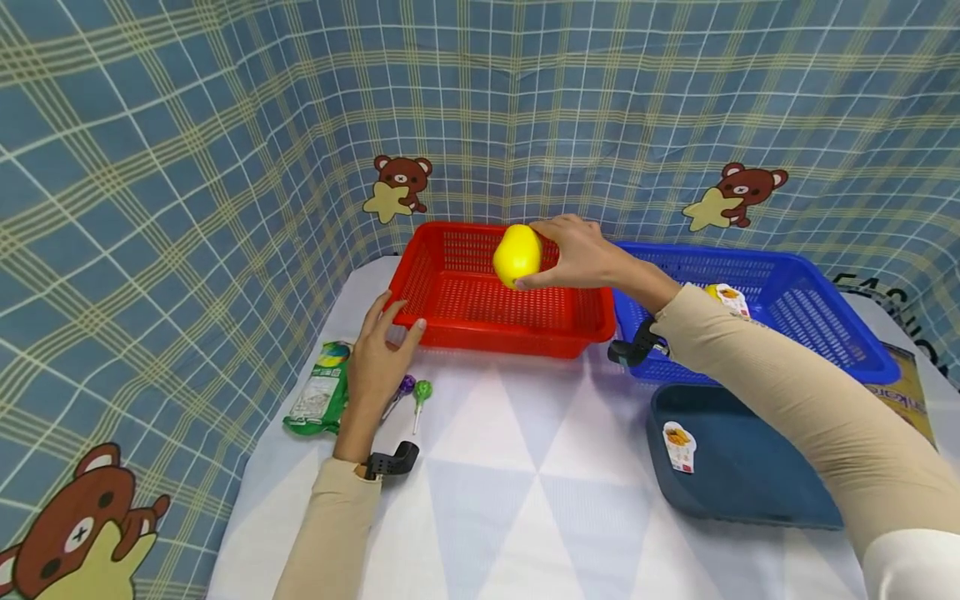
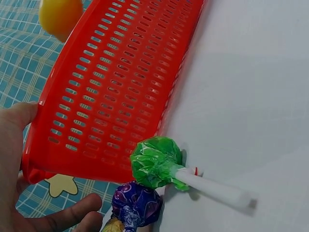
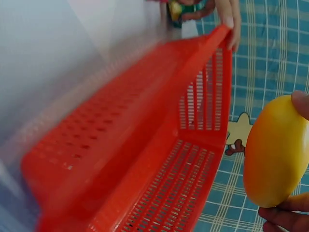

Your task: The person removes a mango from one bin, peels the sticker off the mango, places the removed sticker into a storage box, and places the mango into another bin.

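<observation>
My right hand holds a yellow mango between thumb and fingers, above the red basket. In the right wrist view the mango shows orange shading, with fingertips at both ends. At the basket's near left corner, my left hand grips the rim between thumb and forefinger. The left wrist view shows that thumb at the rim of the basket, the other fingers below it. Close to the left hand lie a green-wrapped lollipop and a purple one.
A green snack packet lies left of the left forearm. Right of the red basket stands a blue basket with a yellow item and a printed card inside, partly behind the right arm. Nearer is a dark tray holding a fries-printed card.
</observation>
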{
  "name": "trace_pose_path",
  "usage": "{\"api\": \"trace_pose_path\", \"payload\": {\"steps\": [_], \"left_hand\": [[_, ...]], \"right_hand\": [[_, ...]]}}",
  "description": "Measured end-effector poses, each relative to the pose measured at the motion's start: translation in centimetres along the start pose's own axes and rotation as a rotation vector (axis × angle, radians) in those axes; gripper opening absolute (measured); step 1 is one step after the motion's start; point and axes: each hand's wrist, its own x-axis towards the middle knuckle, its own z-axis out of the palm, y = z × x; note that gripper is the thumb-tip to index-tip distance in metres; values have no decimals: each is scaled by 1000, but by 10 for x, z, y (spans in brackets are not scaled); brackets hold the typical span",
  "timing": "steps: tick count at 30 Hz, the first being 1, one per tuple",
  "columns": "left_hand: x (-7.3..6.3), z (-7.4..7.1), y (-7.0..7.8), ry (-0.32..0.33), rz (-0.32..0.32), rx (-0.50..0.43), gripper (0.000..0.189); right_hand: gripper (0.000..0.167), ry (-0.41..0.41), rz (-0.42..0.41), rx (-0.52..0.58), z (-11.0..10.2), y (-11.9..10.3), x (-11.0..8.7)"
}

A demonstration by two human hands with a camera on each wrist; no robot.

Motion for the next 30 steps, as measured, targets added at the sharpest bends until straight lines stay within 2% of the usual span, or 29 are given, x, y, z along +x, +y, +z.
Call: {"api": "trace_pose_path", "payload": {"steps": [9, 15, 25, 30], "left_hand": [[1, -2, -3, -16, -7, -12, 61], [1, -1, -3, -19, -5, -29, 61], [0, -1, -3, -21, -6, -43, 59], [-1, -1, -3, -21, -18, -28, 60]], "right_hand": [[101, -62, -1, -12, 7, 7, 45], [101, -131, 3, -17, 22, 15, 73], [100, -214, -36, -84, 55, 20, 104], [97, -255, -55, -81, 75, 16, 112]]}}
